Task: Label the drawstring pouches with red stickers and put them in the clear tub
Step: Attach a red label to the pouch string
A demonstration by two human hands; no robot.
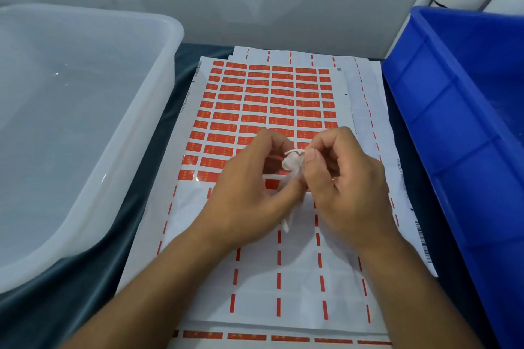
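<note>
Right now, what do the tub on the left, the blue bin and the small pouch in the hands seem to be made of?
Tub: probably plastic, cloudy and half see-through, glossy; light glints on its wall.
Bin: likely hard plastic, solid blue, smooth, with moulded ribs.
Pouch: seems thin sheer white fabric, soft and crumpled, with a cord; both hands pinch it, so little shows.

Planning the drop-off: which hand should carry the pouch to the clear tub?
Probably left. The clear tub sits on the left hand's side; the right hand would cross over. Both pinch the pouch now.
</note>
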